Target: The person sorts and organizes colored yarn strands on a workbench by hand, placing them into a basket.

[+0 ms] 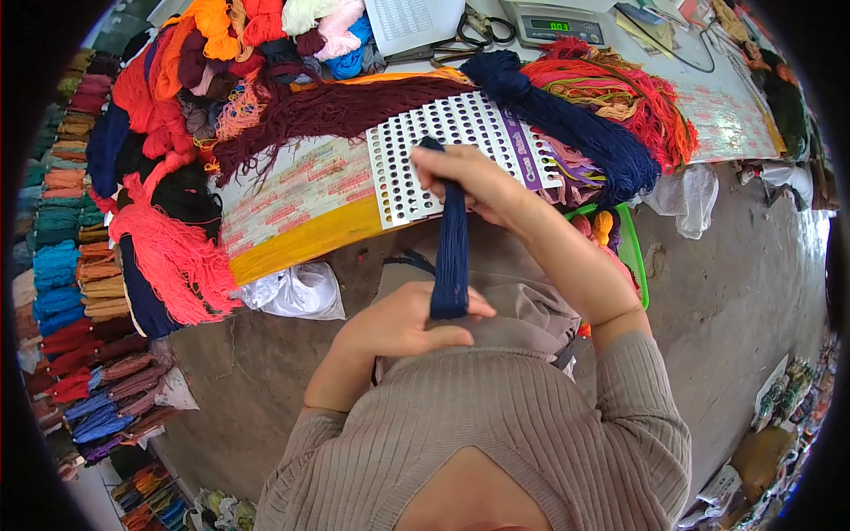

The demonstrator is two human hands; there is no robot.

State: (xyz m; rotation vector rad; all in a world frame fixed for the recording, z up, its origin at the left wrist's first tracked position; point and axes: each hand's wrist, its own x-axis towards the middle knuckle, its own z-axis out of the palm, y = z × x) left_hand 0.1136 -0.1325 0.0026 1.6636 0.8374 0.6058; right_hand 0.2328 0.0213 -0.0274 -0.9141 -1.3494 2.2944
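A navy thread bundle (452,252) hangs stretched between my two hands above my lap. My right hand (465,177) pinches its upper end over the front edge of a white card with rows of punched holes (398,159). Near my waist, my left hand (416,319) is at the lower end, with the thread looped around its fingers and the thumb apart. Purple lettering runs along the right side of the card. More dark strands (412,259) show behind the bundle, beside my left hand.
Maroon thread (319,111), coral skeins (177,257) and a thick navy skein (575,124) lie on the table (310,239). Behind are scissors (482,31) and a digital scale (558,26). A green basket (632,257) stands below the edge. Coloured skeins (57,274) hang at left.
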